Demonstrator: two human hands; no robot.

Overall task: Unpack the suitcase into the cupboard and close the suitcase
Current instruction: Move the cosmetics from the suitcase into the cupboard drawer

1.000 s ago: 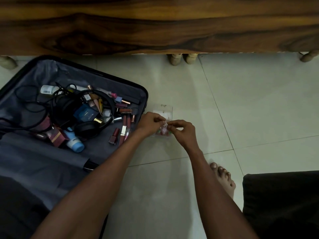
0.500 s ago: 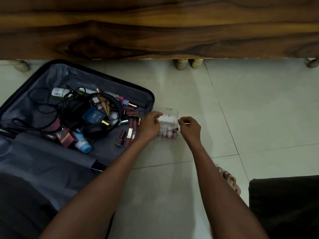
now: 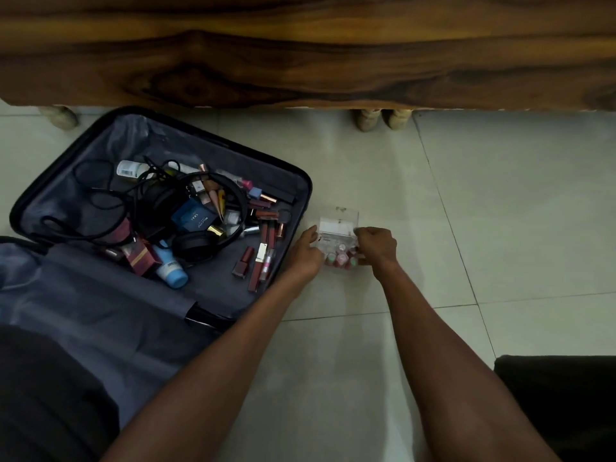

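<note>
The suitcase (image 3: 160, 228) is lying open on the tiled floor (image 3: 500, 211) at the nine o'clock side of the view, still holding most of its load. A clear plastic box (image 3: 338, 238) of small nail-polish bottles is sitting on the floor just beside the case's three o'clock edge, lid raised. The left hand (image 3: 305, 255) is touching the box's near-left side with fingers loosely curved; whether it is truly gripping cannot be told. The right hand (image 3: 376, 246) is curled at the box's right edge, fingers closed on the lid or rim.

Risk, as judged: the box is open and its bottles are standing loose, so lifting it before the lid is seated could be spilling bottles onto hard tile, where glass may break. A light, slick box held only at its edges could also be twisting out of the hands.

Inside the case, black headphones (image 3: 200, 225) and a tangled black cable (image 3: 96, 198) are lying over lipsticks (image 3: 266, 241), a blue-capped bottle (image 3: 171, 270) and a blue carton (image 3: 193, 221); the cable could be dragging neighbours out. The dark wooden cupboard front (image 3: 300, 51) is spanning twelve o'clock, no opening showing.
</note>
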